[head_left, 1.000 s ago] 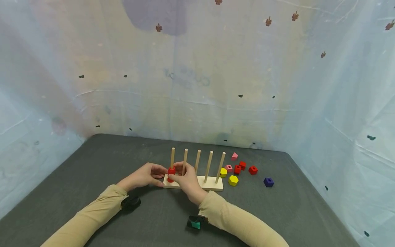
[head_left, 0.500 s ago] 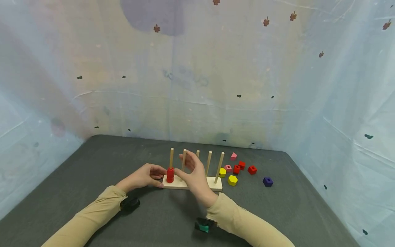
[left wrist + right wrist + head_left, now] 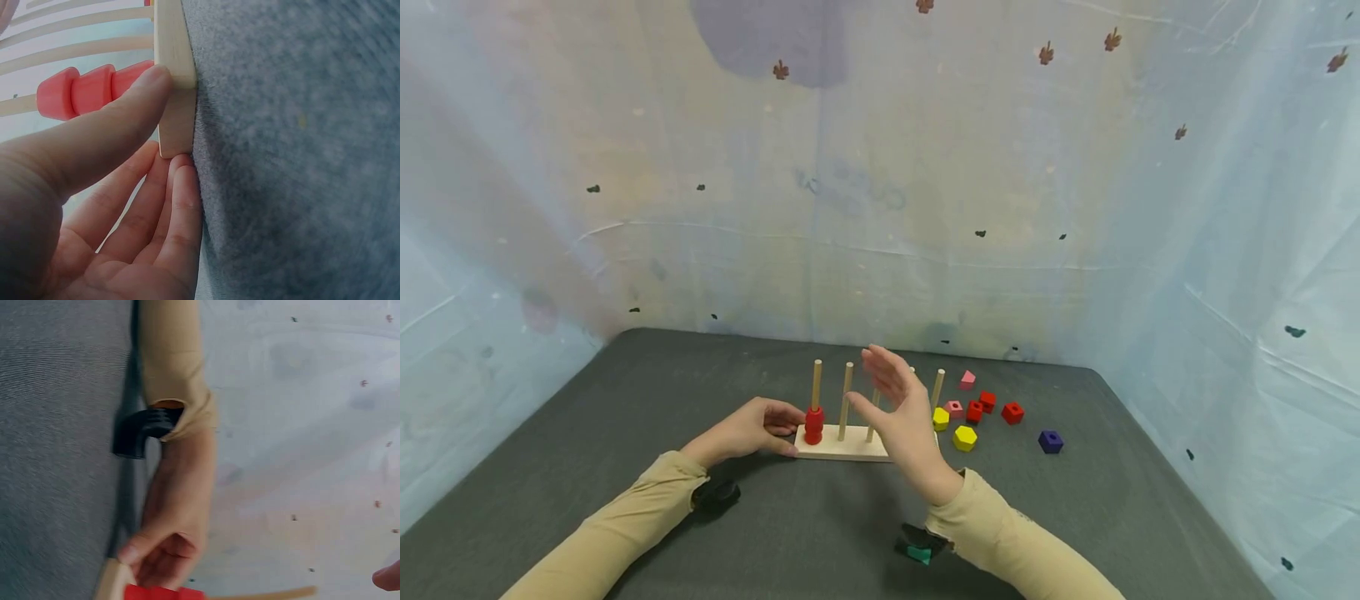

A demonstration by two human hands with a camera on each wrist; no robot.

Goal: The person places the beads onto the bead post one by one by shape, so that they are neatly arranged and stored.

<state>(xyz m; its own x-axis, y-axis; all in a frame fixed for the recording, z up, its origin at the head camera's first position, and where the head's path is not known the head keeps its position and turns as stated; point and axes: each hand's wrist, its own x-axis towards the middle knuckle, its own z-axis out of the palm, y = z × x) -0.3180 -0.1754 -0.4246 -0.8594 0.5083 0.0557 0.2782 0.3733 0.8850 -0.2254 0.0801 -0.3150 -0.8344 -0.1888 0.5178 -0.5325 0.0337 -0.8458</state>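
A pale wooden peg stand [image 3: 842,451] with several upright pegs sits on the dark table. Red stacked beads [image 3: 814,426] are threaded at the bottom of its leftmost peg; the left wrist view shows their tapered shapes [image 3: 91,90]. My left hand [image 3: 752,431] holds the stand's left end, thumb on the front edge and fingers at the end face [image 3: 177,122]. My right hand [image 3: 910,421] is raised in front of the right-hand pegs, fingers extended and thumb apart, holding nothing. It hides part of those pegs and of the base.
Right of the stand lie yellow hexagonal beads [image 3: 965,438], red cube beads [image 3: 1012,413], pink beads [image 3: 967,380] and a dark blue bead [image 3: 1051,442]. The dark table [image 3: 700,367] ends at a pale curtain [image 3: 850,275] behind and at both sides.
My right hand has let go of the red beads on the leftmost peg and moved right and up, its fingers spreading. My left hand stays at the stand's end.
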